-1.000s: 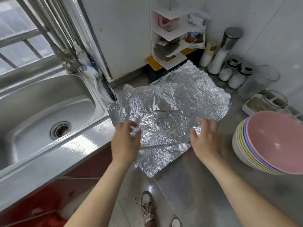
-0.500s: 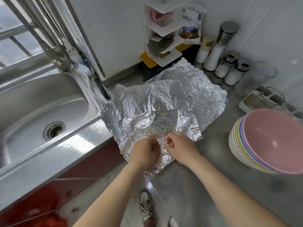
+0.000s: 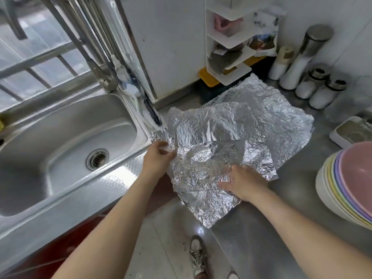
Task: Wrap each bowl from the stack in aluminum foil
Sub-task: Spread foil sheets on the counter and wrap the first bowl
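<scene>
Steel worktop [image 3: 261,248]: left grip [image 3: 159,158] pinches the foil [image 3: 241,125] edge; right grip [image 3: 245,183], fingers [image 3: 227,185] spread, presses it flat, probably smoothing a sheet; bowl stack [image 3: 354,178] unwrapped beyond right grip.

Two hands [image 3: 159,160] [image 3: 246,184], one heap of foil [image 3: 251,125], one stack of bowls [image 3: 348,190], one sink [image 3: 66,125], two short shakers [image 3: 312,85] [image 3: 329,94], two tall bottles [image 3: 281,63] [image 3: 302,61]

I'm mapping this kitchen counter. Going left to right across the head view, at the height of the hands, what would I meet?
Sink → left hand → right hand → stack of bowls.
</scene>
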`<state>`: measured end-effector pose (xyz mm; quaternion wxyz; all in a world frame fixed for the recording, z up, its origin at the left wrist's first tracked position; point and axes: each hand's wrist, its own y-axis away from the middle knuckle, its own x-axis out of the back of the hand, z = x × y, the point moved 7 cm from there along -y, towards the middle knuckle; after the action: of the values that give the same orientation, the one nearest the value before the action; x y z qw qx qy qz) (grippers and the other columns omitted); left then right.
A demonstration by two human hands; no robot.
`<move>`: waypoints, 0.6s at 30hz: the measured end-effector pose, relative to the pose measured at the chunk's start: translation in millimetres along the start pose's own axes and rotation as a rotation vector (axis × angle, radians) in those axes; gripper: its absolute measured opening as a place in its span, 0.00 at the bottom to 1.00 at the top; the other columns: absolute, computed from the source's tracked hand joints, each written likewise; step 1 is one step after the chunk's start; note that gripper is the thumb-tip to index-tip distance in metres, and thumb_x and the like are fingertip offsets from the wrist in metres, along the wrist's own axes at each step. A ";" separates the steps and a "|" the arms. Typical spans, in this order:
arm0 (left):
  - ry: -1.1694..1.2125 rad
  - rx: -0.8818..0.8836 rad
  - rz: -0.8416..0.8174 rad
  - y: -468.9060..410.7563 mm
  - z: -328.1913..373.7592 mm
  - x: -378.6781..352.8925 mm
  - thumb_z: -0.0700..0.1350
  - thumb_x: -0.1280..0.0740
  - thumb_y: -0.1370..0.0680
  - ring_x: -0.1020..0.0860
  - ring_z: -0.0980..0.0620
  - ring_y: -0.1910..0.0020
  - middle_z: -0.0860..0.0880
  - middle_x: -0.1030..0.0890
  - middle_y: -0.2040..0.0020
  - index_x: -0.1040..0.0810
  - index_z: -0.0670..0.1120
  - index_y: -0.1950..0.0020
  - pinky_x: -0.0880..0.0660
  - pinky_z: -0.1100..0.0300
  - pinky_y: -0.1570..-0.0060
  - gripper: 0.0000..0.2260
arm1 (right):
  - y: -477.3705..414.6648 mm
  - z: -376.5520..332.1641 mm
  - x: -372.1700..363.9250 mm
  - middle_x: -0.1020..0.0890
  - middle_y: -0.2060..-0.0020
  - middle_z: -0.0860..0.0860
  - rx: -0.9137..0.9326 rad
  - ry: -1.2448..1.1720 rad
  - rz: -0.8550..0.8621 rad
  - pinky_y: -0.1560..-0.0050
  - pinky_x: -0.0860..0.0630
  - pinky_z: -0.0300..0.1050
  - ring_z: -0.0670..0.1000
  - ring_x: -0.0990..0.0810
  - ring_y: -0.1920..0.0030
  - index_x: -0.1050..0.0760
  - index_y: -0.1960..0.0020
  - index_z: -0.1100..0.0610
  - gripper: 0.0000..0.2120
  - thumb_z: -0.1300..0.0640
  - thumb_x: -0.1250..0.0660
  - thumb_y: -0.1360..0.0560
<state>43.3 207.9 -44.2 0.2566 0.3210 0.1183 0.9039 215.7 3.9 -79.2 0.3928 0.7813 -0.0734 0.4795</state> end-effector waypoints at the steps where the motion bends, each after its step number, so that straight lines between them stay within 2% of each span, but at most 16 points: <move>1: -0.032 -0.008 -0.043 -0.2 -2.1 -2.9 0.45 0.26 0.26 0.22 0.50 0.60 0.48 0.21 0.56 0.24 0.45 0.37 0.25 0.57 0.57 0.19 | -0.5 -0.1 -0.2 0.27 0.36 0.54 -0.003 0.005 -0.004 0.43 0.25 0.54 0.57 0.26 0.38 0.35 0.32 0.53 0.36 0.30 0.37 0.29; 3: -0.065 -0.022 -0.113 -0.4 -4.8 -8.6 0.43 0.24 0.27 0.25 0.52 0.64 0.49 0.23 0.61 0.24 0.46 0.38 0.30 0.60 0.63 0.20 | -0.9 0.0 -0.7 0.27 0.37 0.54 -0.004 0.011 -0.003 0.44 0.25 0.54 0.56 0.26 0.39 0.35 0.34 0.53 0.35 0.29 0.37 0.29; 6: -0.021 -0.049 -0.187 2.4 -4.2 -12.3 0.41 0.23 0.28 0.32 0.55 0.70 0.52 0.30 0.67 0.24 0.46 0.41 0.34 0.63 0.67 0.19 | -1.4 0.5 -2.0 0.26 0.39 0.54 -0.011 0.017 0.007 0.45 0.24 0.54 0.56 0.25 0.40 0.34 0.35 0.53 0.35 0.29 0.37 0.30; 8: -0.094 -0.119 -0.258 4.3 1.9 -15.2 0.43 0.23 0.28 0.36 0.57 0.73 0.55 0.34 0.71 0.24 0.47 0.53 0.38 0.63 0.69 0.11 | -2.7 0.6 -1.9 0.26 0.40 0.54 -0.010 0.022 0.020 0.45 0.24 0.54 0.56 0.25 0.41 0.33 0.35 0.53 0.34 0.29 0.37 0.30; 9: -0.165 -0.153 -0.291 4.9 4.9 -17.0 0.44 0.24 0.27 0.36 0.57 0.75 0.56 0.34 0.73 0.26 0.47 0.59 0.38 0.63 0.70 0.11 | -3.2 0.8 -2.1 0.26 0.40 0.54 -0.012 0.024 0.022 0.45 0.24 0.54 0.56 0.25 0.40 0.33 0.35 0.53 0.35 0.29 0.37 0.30; 11: -0.308 -0.167 -0.322 2.5 3.9 -19.7 0.48 0.25 0.26 0.30 0.57 0.76 0.55 0.27 0.74 0.27 0.44 0.63 0.34 0.62 0.70 0.13 | -3.9 1.3 -3.1 0.26 0.38 0.55 -0.017 0.032 0.015 0.45 0.24 0.54 0.57 0.25 0.39 0.34 0.34 0.53 0.36 0.28 0.37 0.30; 13: -0.370 -0.144 -0.332 -1.8 -1.8 -20.6 0.51 0.27 0.25 0.25 0.56 0.74 0.50 0.20 0.72 0.23 0.40 0.61 0.29 0.60 0.66 0.15 | -4.0 1.6 -4.5 0.28 0.36 0.55 -0.023 0.040 0.006 0.44 0.24 0.55 0.57 0.26 0.38 0.36 0.32 0.53 0.38 0.28 0.38 0.31; 18: -0.267 -0.076 -0.339 -10.4 -11.1 -18.3 0.48 0.26 0.25 0.23 0.53 0.76 0.49 0.22 0.76 0.24 0.43 0.68 0.26 0.57 0.63 0.15 | -4.8 2.3 -4.9 0.29 0.34 0.54 -0.031 0.038 0.001 0.42 0.25 0.55 0.57 0.27 0.37 0.38 0.29 0.52 0.41 0.27 0.39 0.31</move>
<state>52.3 206.3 -66.1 0.4304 0.4036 0.1013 0.8010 217.1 4.3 -86.3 0.4057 0.7658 -0.0739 0.4934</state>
